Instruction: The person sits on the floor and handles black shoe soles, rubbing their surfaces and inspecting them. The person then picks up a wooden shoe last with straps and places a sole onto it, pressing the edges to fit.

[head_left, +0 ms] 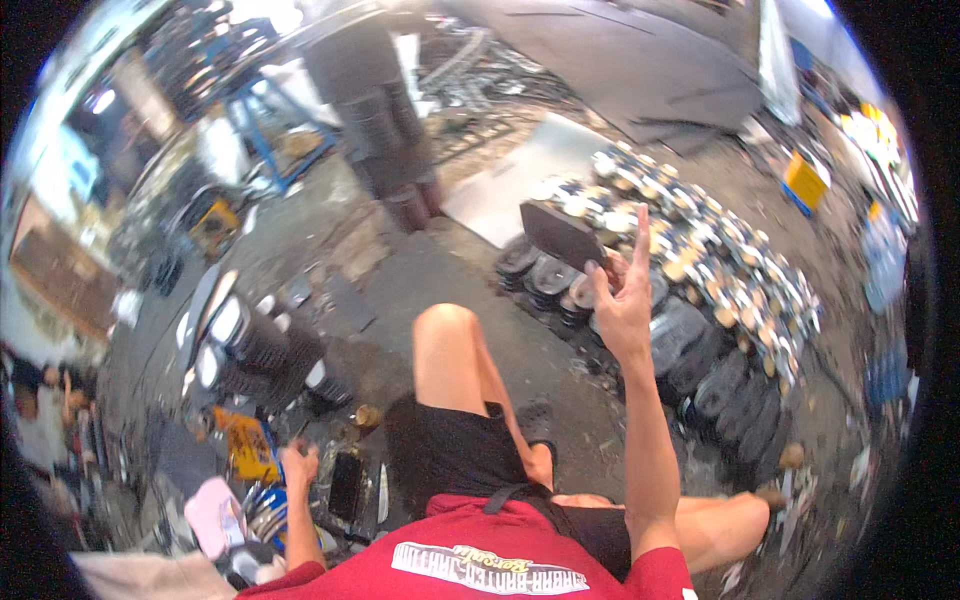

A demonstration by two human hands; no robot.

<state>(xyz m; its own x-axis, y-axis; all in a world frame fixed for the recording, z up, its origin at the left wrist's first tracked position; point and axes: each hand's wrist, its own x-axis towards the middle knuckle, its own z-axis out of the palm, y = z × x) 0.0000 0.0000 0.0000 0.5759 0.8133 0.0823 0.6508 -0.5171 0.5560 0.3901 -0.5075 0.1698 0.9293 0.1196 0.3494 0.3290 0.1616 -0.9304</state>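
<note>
Head view: I see the right hand [628,298] pinching a dark flat piece [562,236] at upper centre, seemingly a handling step needing steady grip; the lower-left left hand's [299,464] hold, I can't tell.

Littered grey floor [520,350] with rows of stacked dark pieces [722,392] and a flat pale sheet [498,188]

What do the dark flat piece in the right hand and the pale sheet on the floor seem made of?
The dark flat piece looks like matte rubber or dense foam, going by its dull surface, though blur leaves that open. The pale sheet could be metal or plastic, smooth-finished: it looks flat, light grey and straight-edged.
</note>
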